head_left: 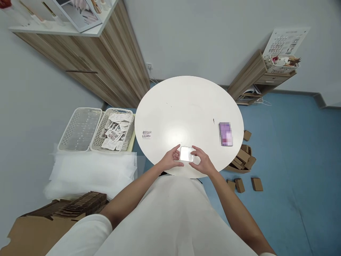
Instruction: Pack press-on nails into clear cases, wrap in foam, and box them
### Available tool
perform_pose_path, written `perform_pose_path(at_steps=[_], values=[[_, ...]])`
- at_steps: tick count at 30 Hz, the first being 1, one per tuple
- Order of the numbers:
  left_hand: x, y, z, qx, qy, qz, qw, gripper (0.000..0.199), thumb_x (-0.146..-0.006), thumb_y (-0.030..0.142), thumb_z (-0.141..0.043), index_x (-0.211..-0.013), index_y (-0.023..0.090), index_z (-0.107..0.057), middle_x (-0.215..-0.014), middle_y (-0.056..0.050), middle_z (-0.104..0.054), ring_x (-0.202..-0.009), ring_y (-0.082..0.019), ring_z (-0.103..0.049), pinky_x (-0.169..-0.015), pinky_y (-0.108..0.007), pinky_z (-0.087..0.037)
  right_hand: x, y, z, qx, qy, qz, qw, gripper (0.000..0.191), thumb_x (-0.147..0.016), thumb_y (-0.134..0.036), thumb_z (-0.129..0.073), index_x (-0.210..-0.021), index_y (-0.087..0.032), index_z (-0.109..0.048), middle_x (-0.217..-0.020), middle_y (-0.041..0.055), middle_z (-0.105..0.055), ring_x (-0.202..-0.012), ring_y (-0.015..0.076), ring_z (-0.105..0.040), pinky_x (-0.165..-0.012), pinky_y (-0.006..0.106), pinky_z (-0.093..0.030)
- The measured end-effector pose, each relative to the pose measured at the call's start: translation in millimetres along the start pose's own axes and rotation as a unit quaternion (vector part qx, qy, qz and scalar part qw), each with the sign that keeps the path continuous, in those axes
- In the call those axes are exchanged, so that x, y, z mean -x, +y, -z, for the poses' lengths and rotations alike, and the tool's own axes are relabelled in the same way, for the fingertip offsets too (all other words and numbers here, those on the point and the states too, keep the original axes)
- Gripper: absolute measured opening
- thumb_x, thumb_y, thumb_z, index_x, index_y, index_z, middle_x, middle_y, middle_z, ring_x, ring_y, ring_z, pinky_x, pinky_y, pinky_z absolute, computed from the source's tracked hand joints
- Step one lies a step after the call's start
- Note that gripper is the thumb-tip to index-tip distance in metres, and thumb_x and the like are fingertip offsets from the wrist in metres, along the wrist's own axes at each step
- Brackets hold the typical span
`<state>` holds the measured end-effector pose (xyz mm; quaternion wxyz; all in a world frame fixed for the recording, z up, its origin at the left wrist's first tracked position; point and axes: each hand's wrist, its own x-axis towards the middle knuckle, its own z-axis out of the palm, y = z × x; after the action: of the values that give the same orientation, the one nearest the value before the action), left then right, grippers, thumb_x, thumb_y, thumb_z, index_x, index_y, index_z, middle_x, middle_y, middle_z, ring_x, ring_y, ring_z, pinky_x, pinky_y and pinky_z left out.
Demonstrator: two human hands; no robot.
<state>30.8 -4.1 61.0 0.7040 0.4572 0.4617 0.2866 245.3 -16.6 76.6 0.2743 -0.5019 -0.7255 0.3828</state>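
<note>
A small clear plastic box (186,154), bright with glare, is between my two hands at the near edge of the round white table (191,103). My left hand (172,158) grips its left side, with fingers curled around the edge and the thumb low. The box's right side is held by my right hand (201,160), thumb below and fingers on the top edge. Glare hides whatever may be inside. A flat piece with rows of press-on nails (146,134) lies on the table to the left. On the right side lies a purple, pixelated packet (226,134).
Left of the table stand a white basket of printed cards (114,132), a basket with clear plastic pieces (84,128) and white translucent sheets (93,172). Flattened cardboard (82,206) sits lower left. Small brown boxes (243,156) fill a carton and lie on the blue floor at right.
</note>
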Motion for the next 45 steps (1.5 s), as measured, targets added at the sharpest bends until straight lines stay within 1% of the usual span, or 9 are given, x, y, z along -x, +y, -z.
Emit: perform_pose_path(at_steps=[6, 13, 19, 25, 28, 31, 35, 40, 45], values=[[-5.0, 3.6, -6.9, -0.023, -0.034, -0.03, 0.999, 0.086, -0.053, 0.026, -0.078, -0.129, 0.026, -0.038, -0.091, -0.001, -0.051, -0.078, -0.012, -0.054, -0.076, -0.034, -0.046, -2.3, 0.6, 13.4, -0.024, -0.003, 0.008, 1.0, 0.038, -0.06, -0.03, -0.068, -0.096, -0.021, -0.057, -0.121, 0.0119, -0.051, -0.106, 0.0249, -0.052, -0.08, 0.038, -0.048], [-5.4, 3.3, -17.0, 0.004, -0.025, -0.021, 0.999, 0.083, -0.049, 0.022, -0.079, -0.124, 0.023, -0.044, -0.089, -0.002, -0.052, -0.078, -0.013, -0.055, -0.072, -0.032, -0.048, -6.8, 10.7, 19.6, -0.138, -0.006, -0.074, 0.988, 0.04, -0.056, -0.029, -0.07, -0.093, -0.022, -0.056, -0.111, 0.0088, -0.058, -0.077, 0.0176, -0.059, -0.074, 0.037, -0.048], [-8.9, 6.1, -18.9, 0.032, 0.003, -0.003, 0.999, 0.083, -0.059, 0.025, -0.074, -0.132, 0.024, -0.034, -0.093, -0.004, -0.056, -0.082, -0.013, -0.055, -0.076, -0.032, -0.046, -20.8, 17.6, 29.8, -0.192, -0.029, -0.121, 0.974, 0.036, -0.059, -0.034, -0.069, -0.09, -0.021, -0.054, -0.106, 0.0071, -0.059, -0.072, 0.014, -0.058, -0.074, 0.035, -0.048], [-13.2, 2.8, -15.0, 0.009, 0.066, 0.029, 0.997, 0.051, -0.065, 0.028, -0.07, -0.111, 0.016, -0.052, -0.081, -0.003, -0.058, -0.067, -0.01, -0.056, -0.068, -0.029, -0.046, -35.5, 13.0, 40.7, -0.135, -0.056, -0.09, 0.985, 0.037, -0.061, -0.038, -0.068, -0.092, -0.023, -0.055, -0.102, 0.0038, -0.06, -0.079, 0.0167, -0.058, -0.077, 0.034, -0.045], [-13.2, -4.5, -17.1, -0.01, 0.099, 0.04, 0.994, 0.045, -0.063, 0.027, -0.071, -0.103, 0.016, -0.054, -0.08, -0.003, -0.059, -0.064, -0.01, -0.056, -0.068, -0.028, -0.045, -40.4, 15.7, 36.6, -0.114, -0.028, -0.119, 0.986, 0.026, -0.074, -0.045, -0.053, -0.087, -0.023, -0.057, -0.089, 0.0025, -0.062, -0.075, 0.0164, -0.057, -0.07, 0.032, -0.044], [-11.7, -13.1, -20.4, -0.017, 0.118, 0.05, 0.992, 0.039, -0.062, 0.027, -0.071, -0.096, 0.016, -0.056, -0.078, -0.002, -0.059, -0.067, -0.011, -0.057, -0.07, -0.029, -0.046, -45.1, 23.8, 26.4, -0.08, -0.003, -0.157, 0.984, 0.03, -0.081, -0.047, -0.039, -0.083, -0.023, -0.057, -0.077, 0.0016, -0.061, -0.068, 0.0155, -0.055, -0.065, 0.03, -0.042], [-9.9, -23.9, -23.3, -0.01, 0.146, 0.055, 0.988, 0.035, -0.061, 0.029, -0.072, -0.091, 0.015, -0.059, -0.078, -0.002, -0.057, -0.069, -0.011, -0.057, -0.072, -0.029, -0.046, -49.5, 36.2, 10.9, -0.085, 0.002, -0.206, 0.975, 0.037, -0.078, -0.047, -0.043, -0.104, -0.023, -0.054, -0.072, 0.0005, -0.058, -0.065, 0.0149, -0.053, -0.066, 0.031, -0.042], [-11.3, -33.9, -24.9, 0.038, 0.167, 0.066, 0.983, 0.037, -0.06, 0.029, -0.073, -0.091, 0.014, -0.059, -0.079, -0.003, -0.057, -0.07, -0.011, -0.057, -0.07, -0.03, -0.048, -37.4, 41.5, -0.9, -0.205, -0.022, -0.267, 0.941, 0.05, -0.079, -0.049, -0.041, -0.12, -0.021, -0.046, -0.089, 0.0039, -0.059, -0.059, 0.0114, -0.052, -0.062, 0.03, -0.045], [-16.5, -38.2, -27.2, 0.044, 0.194, 0.077, 0.977, 0.037, -0.061, 0.024, -0.073, -0.093, 0.014, -0.057, -0.077, -0.002, -0.057, -0.069, -0.01, -0.057, -0.071, -0.03, -0.048, -7.8, 39.7, -12.7, -0.16, 0.027, -0.259, 0.952, 0.049, -0.075, -0.043, -0.049, -0.119, -0.023, -0.047, -0.106, 0.0055, -0.054, -0.075, 0.0142, -0.055, -0.072, 0.034, -0.047]])
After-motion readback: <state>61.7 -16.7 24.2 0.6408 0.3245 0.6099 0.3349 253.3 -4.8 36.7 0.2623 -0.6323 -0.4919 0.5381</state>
